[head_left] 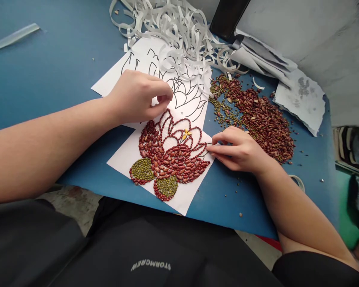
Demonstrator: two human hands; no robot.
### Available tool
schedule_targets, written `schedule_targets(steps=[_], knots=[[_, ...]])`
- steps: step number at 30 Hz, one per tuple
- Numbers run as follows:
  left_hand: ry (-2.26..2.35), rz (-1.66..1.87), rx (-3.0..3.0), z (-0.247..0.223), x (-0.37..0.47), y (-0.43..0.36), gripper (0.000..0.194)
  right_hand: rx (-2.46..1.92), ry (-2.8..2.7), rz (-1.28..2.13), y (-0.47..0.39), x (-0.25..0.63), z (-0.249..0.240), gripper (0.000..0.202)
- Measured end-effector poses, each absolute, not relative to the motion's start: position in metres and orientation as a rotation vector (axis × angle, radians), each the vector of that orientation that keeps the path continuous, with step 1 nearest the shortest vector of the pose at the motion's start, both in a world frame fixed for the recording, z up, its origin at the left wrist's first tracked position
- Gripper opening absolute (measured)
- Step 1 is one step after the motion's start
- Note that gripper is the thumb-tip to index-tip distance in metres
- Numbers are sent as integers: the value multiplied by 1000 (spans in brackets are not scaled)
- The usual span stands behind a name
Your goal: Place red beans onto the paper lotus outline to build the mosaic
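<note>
A white sheet (122, 153) lies turned at an angle near the table's front edge, bearing a lotus flower made of red beans (182, 159) and green beans (142, 170), with a small yellow piece (186, 134) among the upper petals. My left hand (146, 95) is over the flower's top, thumb and fingers pinched together; whatever sits between the tips is too small to make out. At the sheet's right corner, my right hand (233, 149) has its fingers apart, the tips by the rightmost petal, with nothing visible between them.
Behind the flower lies a printed outline sheet (194, 107), partly under curled paper strips (173, 32). A heap of mixed beans (263, 123) spreads at the right. Folded papers (302, 95) and a dark phone-like object (229, 18) are at the back right; a clear strip (13, 38) is far left.
</note>
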State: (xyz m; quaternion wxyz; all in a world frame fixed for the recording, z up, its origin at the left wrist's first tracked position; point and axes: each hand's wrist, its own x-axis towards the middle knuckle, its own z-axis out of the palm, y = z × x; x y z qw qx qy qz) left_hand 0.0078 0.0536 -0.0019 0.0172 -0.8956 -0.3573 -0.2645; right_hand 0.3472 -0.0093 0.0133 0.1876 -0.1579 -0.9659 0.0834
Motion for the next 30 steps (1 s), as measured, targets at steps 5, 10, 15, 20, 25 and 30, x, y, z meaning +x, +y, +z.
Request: schedule_targets(steps=[5, 10, 15, 20, 25, 30], knots=[[-1154, -782, -2793, 0, 9, 53, 22, -462, -2711, 249, -10, 348, 13, 16], [-1140, -785, -2797, -1, 8, 54, 19, -508, -2717, 273, -11, 349, 15, 19], [-1181, -798, -2803, -3, 7, 53, 17, -491, -2744, 259, -11, 349, 14, 21], [-1176, -756, -2805, -1, 8, 53, 20, -485, -2735, 285, -12, 348, 13, 20], [-1162, -783, -2792, -1, 8, 53, 20, -509, -2711, 334, -12, 349, 15, 19], [-1134, -763, -2787, 0, 7, 54, 19, -599, -2605, 354, -11, 354, 22, 16]])
